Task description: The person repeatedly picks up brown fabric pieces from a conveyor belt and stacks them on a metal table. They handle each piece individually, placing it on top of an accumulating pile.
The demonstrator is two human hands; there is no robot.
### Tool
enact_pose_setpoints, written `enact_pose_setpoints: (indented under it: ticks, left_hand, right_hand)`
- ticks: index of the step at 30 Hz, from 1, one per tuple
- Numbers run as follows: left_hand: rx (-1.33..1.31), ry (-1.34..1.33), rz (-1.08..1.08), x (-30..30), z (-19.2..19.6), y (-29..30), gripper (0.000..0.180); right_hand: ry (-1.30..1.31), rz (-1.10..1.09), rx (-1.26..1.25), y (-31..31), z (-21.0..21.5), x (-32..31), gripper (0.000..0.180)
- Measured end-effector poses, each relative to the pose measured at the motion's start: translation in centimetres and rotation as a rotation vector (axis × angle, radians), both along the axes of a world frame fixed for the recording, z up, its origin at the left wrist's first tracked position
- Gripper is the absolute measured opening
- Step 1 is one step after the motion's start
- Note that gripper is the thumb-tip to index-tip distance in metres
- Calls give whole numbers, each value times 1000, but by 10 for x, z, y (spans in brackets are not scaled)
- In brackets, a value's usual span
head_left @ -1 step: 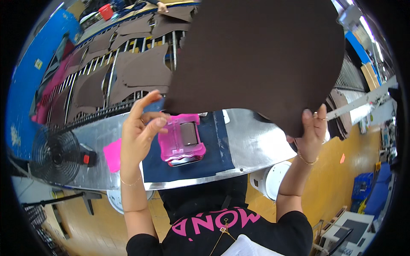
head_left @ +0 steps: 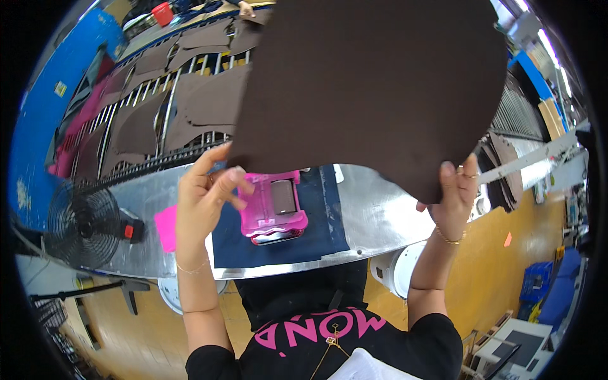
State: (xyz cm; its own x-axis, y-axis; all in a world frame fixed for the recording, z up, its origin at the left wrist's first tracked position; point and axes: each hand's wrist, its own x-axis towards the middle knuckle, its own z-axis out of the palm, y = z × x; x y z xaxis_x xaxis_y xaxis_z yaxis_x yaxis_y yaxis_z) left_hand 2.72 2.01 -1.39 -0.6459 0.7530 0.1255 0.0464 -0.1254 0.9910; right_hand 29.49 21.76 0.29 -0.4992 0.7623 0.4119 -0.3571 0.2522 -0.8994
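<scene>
A large, smooth dark brown cut panel, like leather or cloth, is held up over the table and fills the upper middle. My right hand grips its lower right corner, thumb in front and the other fingers partly hidden. At the lower left corner is my left hand, with the corner between its thumb and forefinger, whose tip goes behind the edge. Below the panel, a pink plastic device with a brown roller in its top sits on a dark blue sheet.
The metal table carries a pink square and a black fan at the left. Beyond lies a roller rack with several brown pieces. Another person's hand shows at the far edge. White buckets stand underneath.
The panel has shifted left, bringing its lower left corner between my left thumb and forefinger. My right hand has moved slightly left with it.
</scene>
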Motion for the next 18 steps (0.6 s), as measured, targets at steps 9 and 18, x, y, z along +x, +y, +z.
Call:
enact_pose_setpoints:
  ticks: [9,18]
  left_hand:
    - [-72,368,447,-65,27,-107,16]
    - [-200,406,533,-76,26,-144,21]
  right_hand:
    - [-349,201,515,-29,-39,-112,26]
    - [-306,177,786,-49,-53,-146,17]
